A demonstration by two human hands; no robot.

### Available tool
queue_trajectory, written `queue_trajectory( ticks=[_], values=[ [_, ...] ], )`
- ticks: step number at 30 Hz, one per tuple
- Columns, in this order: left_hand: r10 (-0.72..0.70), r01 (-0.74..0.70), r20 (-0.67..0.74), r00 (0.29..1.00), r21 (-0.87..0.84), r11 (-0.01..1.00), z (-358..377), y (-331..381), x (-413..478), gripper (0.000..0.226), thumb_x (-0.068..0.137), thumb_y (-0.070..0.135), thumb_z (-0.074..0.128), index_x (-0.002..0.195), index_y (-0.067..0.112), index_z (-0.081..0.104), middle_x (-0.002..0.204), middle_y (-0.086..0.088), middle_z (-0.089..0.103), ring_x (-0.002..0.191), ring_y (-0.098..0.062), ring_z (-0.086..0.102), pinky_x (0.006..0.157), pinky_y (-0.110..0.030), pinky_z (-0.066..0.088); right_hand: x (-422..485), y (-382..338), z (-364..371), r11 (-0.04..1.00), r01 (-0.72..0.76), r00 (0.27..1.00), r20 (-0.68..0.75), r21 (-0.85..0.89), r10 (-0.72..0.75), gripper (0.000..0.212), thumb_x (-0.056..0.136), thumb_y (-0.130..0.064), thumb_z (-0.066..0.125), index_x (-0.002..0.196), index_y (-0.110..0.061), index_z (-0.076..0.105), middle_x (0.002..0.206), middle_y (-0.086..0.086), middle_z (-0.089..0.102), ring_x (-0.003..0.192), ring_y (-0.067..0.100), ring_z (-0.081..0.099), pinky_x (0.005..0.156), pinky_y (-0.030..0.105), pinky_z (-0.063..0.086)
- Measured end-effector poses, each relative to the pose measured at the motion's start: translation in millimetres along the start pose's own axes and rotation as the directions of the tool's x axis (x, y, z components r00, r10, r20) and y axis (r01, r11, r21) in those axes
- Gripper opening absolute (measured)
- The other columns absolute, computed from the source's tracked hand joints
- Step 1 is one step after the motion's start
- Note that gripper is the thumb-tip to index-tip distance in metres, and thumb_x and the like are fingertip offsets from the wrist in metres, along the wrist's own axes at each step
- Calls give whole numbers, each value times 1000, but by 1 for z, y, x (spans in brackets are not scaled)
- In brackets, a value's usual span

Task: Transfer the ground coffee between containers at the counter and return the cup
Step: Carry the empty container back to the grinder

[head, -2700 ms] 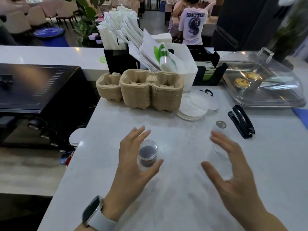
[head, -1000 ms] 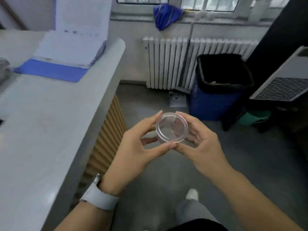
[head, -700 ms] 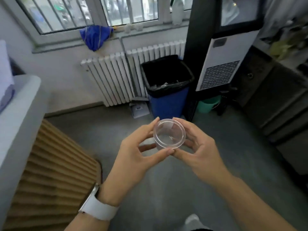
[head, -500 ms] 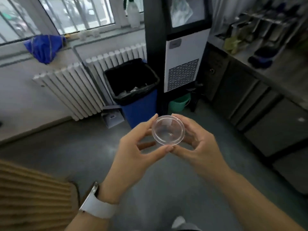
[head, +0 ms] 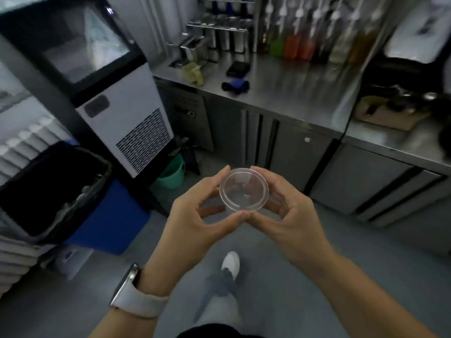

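Observation:
A small clear plastic cup (head: 243, 189) is held at chest height over the floor, its round mouth facing me. It looks empty; no coffee shows inside. My left hand (head: 195, 220) pinches its left and lower rim with thumb and forefinger. My right hand (head: 285, 215) grips its right side, thumb tip meeting the left thumb under the rim. A white watch sits on my left wrist. No other coffee container is in view.
A steel counter (head: 292, 93) with syrup bottles (head: 300, 42) runs across the back right. An ice machine (head: 117, 113) stands at left, a black-lined blue bin (head: 61, 191) in front of it, a green bucket (head: 174, 173) beside it. My white shoe (head: 230, 263) steps on grey floor.
I left the white counter holding the clear cup in both hands and turned right, past the radiator and bin. The steel counter now faces me. My grip on the cup is unchanged.

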State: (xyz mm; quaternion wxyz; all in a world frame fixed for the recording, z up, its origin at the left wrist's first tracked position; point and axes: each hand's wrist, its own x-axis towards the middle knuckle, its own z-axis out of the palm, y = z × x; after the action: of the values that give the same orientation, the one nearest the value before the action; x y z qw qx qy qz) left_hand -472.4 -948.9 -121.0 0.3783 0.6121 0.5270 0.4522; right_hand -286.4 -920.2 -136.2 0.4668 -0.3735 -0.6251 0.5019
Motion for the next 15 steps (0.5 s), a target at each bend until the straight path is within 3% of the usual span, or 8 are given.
queue_trajectory(
  ticks=[4,9,12,15],
  values=[
    [51,-48,143,988,-28,998,29,-9,83,71,75,41,82,140,46,51,132,20,70,125,-4,68,96,-20,59,41,14,-47,995,-13,990,-144,-96,-1,70,76,-28,84,140,-18,58,132,-7,71,124,12,66,103,30,54],
    [132,-111,265,955,-94,989,52,-20,201,78,77,41,85,148,29,54,133,16,71,122,-2,70,97,-21,58,119,31,-93,989,-17,957,-290,-149,-28,69,76,-35,85,139,-23,60,128,-13,73,121,9,69,99,27,55],
    [143,-106,324,935,-128,986,62,-24,272,90,73,47,87,150,17,53,132,14,74,121,-1,71,99,-21,58,169,41,-118,989,-45,930,-368,-138,-9,67,76,-20,90,137,-24,62,126,-12,74,120,10,70,99,27,56],
    [153,-96,410,899,-156,983,75,-21,348,91,68,49,90,148,23,55,129,13,76,120,-3,73,98,-22,59,221,49,-147,987,-43,894,-447,-153,-31,64,72,-25,90,128,-44,65,124,-16,75,119,6,70,95,20,55]
  ],
)
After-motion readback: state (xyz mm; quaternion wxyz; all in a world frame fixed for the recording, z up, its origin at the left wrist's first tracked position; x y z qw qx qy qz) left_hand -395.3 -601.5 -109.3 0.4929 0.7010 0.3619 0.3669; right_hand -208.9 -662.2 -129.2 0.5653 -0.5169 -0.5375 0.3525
